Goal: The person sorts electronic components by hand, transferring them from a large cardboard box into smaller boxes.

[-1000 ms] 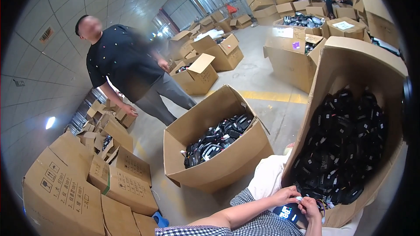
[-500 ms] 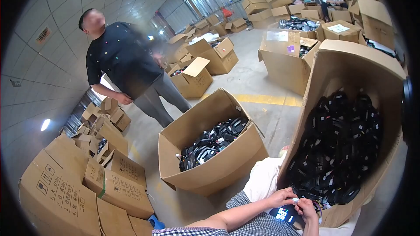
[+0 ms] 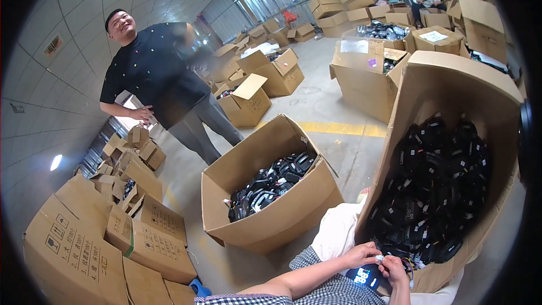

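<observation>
Over my lap, my left hand [image 3: 362,255] and my right hand [image 3: 394,270] meet with fingertips pinched together. Between them is a small white plug connector [image 3: 379,258], and both hands grip it. Just below my fingers lies a dark display unit [image 3: 361,275] with its digits lit up. Thin coloured wires [image 3: 410,265] curve out beside my right hand. Close by on the right, a tall open carton [image 3: 451,68] holds many black display units [image 3: 435,192] with white plugs. My fingers partly hide the connector.
Another open carton [image 3: 282,226] with black units stands ahead. Stacked cartons [image 3: 84,243] rise at the left. A person in a dark shirt [image 3: 152,68] stands beyond, and another person [image 3: 424,3] sits at the far right. More cartons [image 3: 361,73] stand behind.
My hands stay pinched at the connector with hardly any movement. The standing person has shifted slightly left and raised the lowered hand to waist height.
</observation>
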### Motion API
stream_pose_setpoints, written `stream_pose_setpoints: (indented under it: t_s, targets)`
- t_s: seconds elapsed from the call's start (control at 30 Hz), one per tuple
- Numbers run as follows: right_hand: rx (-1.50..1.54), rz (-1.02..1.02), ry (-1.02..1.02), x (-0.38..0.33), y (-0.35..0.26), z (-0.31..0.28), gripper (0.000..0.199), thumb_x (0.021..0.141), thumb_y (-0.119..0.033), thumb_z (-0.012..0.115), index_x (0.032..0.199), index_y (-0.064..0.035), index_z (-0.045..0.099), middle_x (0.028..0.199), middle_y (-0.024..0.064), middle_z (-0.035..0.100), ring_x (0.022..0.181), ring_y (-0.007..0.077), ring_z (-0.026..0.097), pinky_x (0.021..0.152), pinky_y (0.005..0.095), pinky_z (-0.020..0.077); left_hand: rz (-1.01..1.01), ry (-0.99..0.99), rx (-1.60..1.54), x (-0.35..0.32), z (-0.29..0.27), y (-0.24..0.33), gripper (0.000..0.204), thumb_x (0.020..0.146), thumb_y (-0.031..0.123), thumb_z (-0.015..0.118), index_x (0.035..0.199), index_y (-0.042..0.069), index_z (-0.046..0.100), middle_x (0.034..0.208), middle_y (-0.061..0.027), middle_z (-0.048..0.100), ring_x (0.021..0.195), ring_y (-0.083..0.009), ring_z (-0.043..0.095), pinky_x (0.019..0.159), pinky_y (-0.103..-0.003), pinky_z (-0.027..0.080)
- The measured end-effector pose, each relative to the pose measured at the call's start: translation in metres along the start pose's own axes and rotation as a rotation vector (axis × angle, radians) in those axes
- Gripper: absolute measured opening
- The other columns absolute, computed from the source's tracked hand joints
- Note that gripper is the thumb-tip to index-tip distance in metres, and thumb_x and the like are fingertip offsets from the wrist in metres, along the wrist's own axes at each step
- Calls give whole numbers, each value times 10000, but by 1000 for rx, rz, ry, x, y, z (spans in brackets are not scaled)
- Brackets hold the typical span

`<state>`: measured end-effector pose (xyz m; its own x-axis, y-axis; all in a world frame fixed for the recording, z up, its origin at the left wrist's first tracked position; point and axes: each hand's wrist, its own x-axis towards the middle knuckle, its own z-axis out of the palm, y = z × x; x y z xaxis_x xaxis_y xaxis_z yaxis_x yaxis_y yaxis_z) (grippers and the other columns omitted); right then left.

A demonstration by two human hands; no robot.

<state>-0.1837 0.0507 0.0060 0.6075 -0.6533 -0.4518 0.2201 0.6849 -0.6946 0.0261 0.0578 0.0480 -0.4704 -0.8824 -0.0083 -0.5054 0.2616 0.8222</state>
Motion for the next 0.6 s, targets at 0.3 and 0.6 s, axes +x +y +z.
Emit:
stream_pose_setpoints:
  t_s: [0.3,0.6]
  targets:
    - [-118,-98,-98,12,3,-3,201,942,-228,551,814,-83,606,645,-51,526,489,15,392,422,186,267,-46,38,-1,5,-4,-7,230,821,163,707,1033,77,698,880,-61,582,851,-191,583,743,-300,488]
    - [-352,-125,98,8,-11,-21,226,922,-232,549,786,-67,624,638,-39,561,561,49,471,503,223,360,-131,58,-174,22,14,-10,213,805,51,680,1017,47,674,871,-66,572,808,-184,569,737,-280,474]
